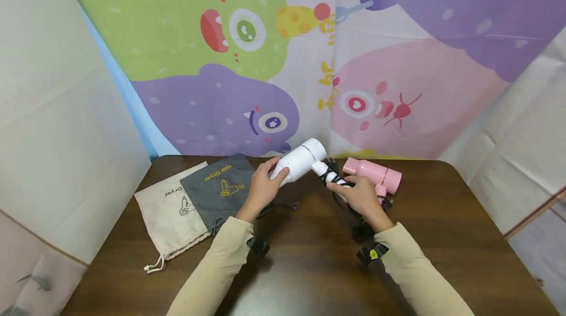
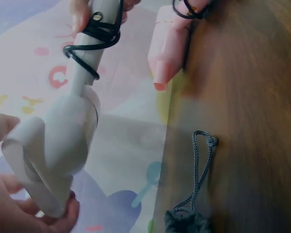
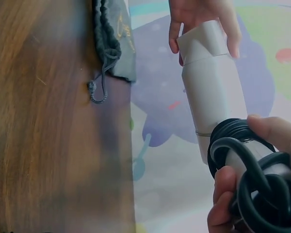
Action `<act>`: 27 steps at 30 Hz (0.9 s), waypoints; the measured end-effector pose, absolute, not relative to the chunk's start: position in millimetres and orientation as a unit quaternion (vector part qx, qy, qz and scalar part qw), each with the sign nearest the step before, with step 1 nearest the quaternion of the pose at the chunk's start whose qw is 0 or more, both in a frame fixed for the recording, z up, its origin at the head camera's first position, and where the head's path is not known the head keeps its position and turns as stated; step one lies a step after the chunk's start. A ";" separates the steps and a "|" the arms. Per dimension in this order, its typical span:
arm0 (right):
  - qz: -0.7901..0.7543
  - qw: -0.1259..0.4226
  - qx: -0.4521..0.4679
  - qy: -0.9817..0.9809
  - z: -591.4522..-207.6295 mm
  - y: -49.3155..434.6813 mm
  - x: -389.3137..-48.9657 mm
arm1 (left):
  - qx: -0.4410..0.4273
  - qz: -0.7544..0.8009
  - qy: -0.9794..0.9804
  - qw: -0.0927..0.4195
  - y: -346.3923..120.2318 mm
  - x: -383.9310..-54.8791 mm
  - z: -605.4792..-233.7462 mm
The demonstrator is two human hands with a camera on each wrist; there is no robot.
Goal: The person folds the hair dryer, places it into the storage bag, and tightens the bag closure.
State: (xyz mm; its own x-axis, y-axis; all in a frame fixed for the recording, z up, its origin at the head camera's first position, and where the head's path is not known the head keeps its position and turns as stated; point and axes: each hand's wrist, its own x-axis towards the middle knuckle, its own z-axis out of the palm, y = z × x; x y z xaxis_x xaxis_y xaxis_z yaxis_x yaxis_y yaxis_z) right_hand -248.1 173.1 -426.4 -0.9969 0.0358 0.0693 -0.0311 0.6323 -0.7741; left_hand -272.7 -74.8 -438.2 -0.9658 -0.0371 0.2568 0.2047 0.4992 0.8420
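Both hands hold a white hair dryer point(image 1: 299, 162) above the far side of the table. My left hand point(image 1: 264, 183) grips its nozzle end, thumb on the near side; the left wrist view shows fingers around the flattened nozzle point(image 2: 43, 165). My right hand point(image 1: 360, 195) grips the handle, where a black cord point(image 3: 254, 160) is wrapped in several turns, with a plug point(image 1: 332, 164) sticking out near the handle's top. A pink hair dryer point(image 1: 376, 172) lies on the table just beyond my right hand, its own black cord around the handle.
On the left of the brown table point(image 1: 305, 272), a dark grey drawstring bag point(image 1: 205, 183) printed "Hair Dryer" overlaps a cream drawstring bag point(image 1: 155, 208). Behind the table's far edge hangs a cloth point(image 1: 309, 60) with cartoon monsters. Pale cloths stand at both sides.
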 end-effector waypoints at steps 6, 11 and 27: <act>0.434 0.045 -0.006 -0.900 -422.1 173.4 -245.0 | -0.071 -0.518 -0.839 0.153 -80.0 -268.9 -437.0; 0.433 0.046 -0.001 -0.900 -419.9 172.5 -240.8 | -0.108 -0.464 -0.856 0.202 -80.7 -261.7 -435.7; 0.410 0.033 0.023 -0.911 -419.5 173.1 -230.0 | -0.135 -0.477 -0.859 0.126 -94.2 -257.3 -440.3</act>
